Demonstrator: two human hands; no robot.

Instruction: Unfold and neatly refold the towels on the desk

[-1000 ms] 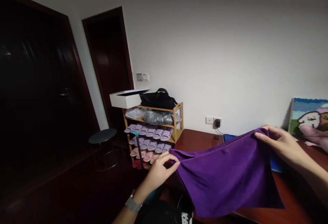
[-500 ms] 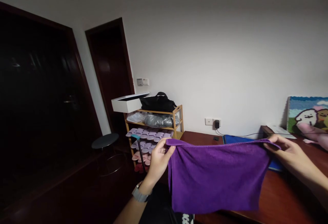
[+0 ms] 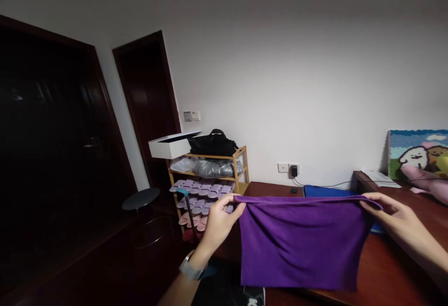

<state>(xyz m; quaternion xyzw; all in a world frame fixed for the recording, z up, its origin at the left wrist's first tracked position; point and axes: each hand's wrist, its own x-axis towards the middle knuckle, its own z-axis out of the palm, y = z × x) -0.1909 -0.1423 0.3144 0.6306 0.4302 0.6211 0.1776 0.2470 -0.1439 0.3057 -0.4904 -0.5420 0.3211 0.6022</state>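
Levelled since the earlier frame, the upper edge of the purple cloth (image 3: 303, 245) is spanning both grips. The left hand (image 3: 223, 216) and right hand (image 3: 394, 212) are each pinching an upper corner, thumb closed against fingers. The cloth is hanging below the grips, partly before the tabletop (image 3: 380, 268); a slipper rack (image 3: 241, 185) is standing beyond the left grip.

The left hand (image 3: 224, 219) and right hand (image 3: 392, 210) hold a purple cloth (image 3: 303, 245) by its upper corners, before a reddish-brown bench (image 3: 378, 264).
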